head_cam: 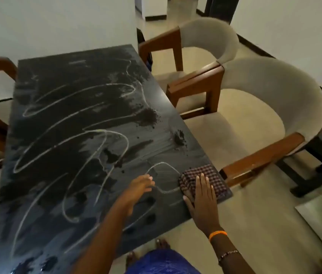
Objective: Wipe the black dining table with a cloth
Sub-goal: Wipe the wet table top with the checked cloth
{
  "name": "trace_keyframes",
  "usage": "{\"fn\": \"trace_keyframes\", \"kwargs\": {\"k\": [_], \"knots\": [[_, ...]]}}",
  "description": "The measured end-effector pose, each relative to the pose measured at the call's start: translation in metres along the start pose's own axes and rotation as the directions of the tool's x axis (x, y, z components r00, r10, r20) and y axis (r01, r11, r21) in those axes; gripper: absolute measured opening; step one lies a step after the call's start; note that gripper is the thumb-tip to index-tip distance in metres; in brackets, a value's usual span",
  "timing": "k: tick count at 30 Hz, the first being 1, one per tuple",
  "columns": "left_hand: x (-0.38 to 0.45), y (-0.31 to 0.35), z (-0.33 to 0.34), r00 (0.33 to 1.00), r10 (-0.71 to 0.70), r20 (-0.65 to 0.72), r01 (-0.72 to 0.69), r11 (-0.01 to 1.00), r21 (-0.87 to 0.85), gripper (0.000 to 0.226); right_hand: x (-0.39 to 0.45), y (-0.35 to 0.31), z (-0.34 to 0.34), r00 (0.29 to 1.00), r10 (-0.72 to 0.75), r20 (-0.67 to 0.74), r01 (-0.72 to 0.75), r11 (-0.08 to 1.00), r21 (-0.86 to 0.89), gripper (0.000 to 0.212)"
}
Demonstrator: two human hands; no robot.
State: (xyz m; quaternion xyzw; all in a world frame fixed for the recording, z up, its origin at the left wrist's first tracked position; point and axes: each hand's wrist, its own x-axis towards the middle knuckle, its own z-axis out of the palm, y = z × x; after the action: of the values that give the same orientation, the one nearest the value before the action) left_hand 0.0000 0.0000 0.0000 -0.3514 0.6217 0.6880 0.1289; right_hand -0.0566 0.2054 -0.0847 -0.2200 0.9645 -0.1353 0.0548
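Right hand (201, 202) flat on cloth (203, 181) at table (61, 147) corner.
Fingers (202, 184) spread open, pressing the cloth; left hand (140, 186) open beside them, near chalk loops (164, 177).

R hand (201, 200) flat on checked cloth (203, 179), black table (73, 119) corner, L hand (140, 186) beside

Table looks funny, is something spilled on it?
Yes. The black table is messy: white squiggly lines loop across it, and dark crumbly heaps sit near its right edge. The right hand presses a checked cloth flat at the near right corner.
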Motion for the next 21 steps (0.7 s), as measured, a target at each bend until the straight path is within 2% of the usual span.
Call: {"fn": "trace_keyframes", "kwargs": {"k": [2, 6, 8, 12, 15, 18, 21], "knots": [[0.003, -0.001, 0.007, 0.998, -0.039, 0.049, 0.036, 0.998, 0.057, 0.040, 0.002, 0.001, 0.000, 0.999, 0.035, -0.033, -0.035, 0.999, -0.003, 0.074], [-0.001, -0.006, 0.023, 0.991, -0.070, 0.116, 0.053, 0.989, 0.138, 0.040, 0.007, -0.002, 0.000, 0.997, 0.046, -0.057, -0.049, 0.997, -0.052, 0.055], [-0.005, -0.005, 0.028, 0.986, -0.058, 0.159, 0.032, 0.987, 0.158, 0.041, 0.012, -0.003, -0.006, 0.992, 0.058, -0.116, -0.067, 0.995, -0.077, 0.049], [-0.006, 0.003, 0.032, 0.983, -0.051, 0.178, 0.023, 0.987, 0.157, 0.042, 0.024, -0.027, -0.022, 0.964, 0.262, -0.050, -0.253, 0.957, 0.139, 0.039], [-0.006, 0.009, 0.032, 0.988, -0.025, 0.153, 0.013, 0.997, 0.075, 0.038, 0.022, -0.051, -0.031, 0.974, 0.221, -0.051, -0.187, 0.911, 0.368, 0.033], [-0.006, 0.011, 0.025, 0.999, -0.019, 0.042, 0.020, 0.999, -0.033, 0.041, 0.024, -0.074, -0.042, 0.993, 0.113, 0.039, -0.113, 0.785, 0.609, 0.026], [-0.005, 0.014, 0.012, 0.996, -0.021, -0.090, 0.010, 0.992, -0.128, 0.041, 0.032, -0.098, -0.051, 0.980, 0.066, 0.187, -0.196, 0.462, 0.865, 0.021]]}}
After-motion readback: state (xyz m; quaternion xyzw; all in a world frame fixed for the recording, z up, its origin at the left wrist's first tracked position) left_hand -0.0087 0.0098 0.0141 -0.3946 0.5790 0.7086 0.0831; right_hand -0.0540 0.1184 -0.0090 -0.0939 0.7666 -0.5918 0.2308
